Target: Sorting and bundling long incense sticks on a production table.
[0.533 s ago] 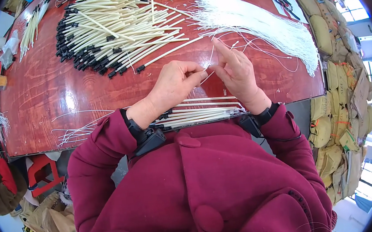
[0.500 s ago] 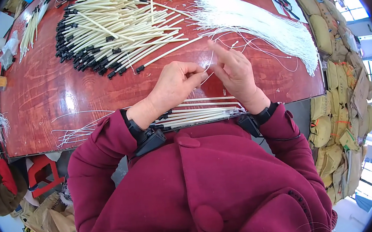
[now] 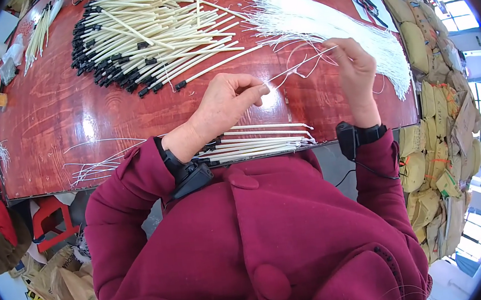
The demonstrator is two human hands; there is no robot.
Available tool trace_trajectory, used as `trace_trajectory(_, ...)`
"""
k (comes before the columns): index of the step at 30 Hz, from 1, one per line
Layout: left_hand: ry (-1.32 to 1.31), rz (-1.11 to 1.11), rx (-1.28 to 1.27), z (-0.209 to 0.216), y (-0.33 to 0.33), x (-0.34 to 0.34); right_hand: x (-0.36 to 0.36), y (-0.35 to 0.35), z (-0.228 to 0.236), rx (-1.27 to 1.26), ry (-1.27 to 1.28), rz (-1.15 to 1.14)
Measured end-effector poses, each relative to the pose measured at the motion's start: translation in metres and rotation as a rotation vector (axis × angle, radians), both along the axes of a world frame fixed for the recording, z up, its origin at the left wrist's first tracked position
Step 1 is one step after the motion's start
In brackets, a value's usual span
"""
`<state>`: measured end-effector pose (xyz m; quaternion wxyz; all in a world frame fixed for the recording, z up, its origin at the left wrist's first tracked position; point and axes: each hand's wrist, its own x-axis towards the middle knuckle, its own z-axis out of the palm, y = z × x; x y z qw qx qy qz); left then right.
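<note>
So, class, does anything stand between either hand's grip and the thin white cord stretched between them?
Nothing visible does: the left grip and right grip both meet the thin white cord directly, above the glossy red wooden table.

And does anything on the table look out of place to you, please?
One cream rod lies crosswise on the rod pile, unlike most others; loose white cords straggle near the left sleeve, away from the white bundle.

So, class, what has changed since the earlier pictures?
The bare right hand has moved to the right and now pinches a thin white cord, drawn straight from the bare left hand. That hand stays about where it was, pinching the cord; the pile of thin cream sticks with black ends lies unchanged.
</note>
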<state>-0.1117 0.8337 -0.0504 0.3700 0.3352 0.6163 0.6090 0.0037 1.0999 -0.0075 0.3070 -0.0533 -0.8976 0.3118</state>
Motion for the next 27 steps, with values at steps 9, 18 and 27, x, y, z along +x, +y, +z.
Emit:
trace_trajectory(9, -0.115, 0.069, -0.061, 0.025, -0.02, -0.015, 0.009, 0.024, 0.024, -0.364, 0.052, -0.125)
trace_trajectory(18, -0.063, 0.046, 0.293, 0.066, 0.042, -0.01, -0.01, -0.012, 0.039, -0.702, 0.132, 0.519)
trace_trajectory(27, -0.145, 0.018, 0.16, 0.06, 0.0, -0.057, 0.022, 0.061, 0.037, -1.111, 0.1, 0.59)
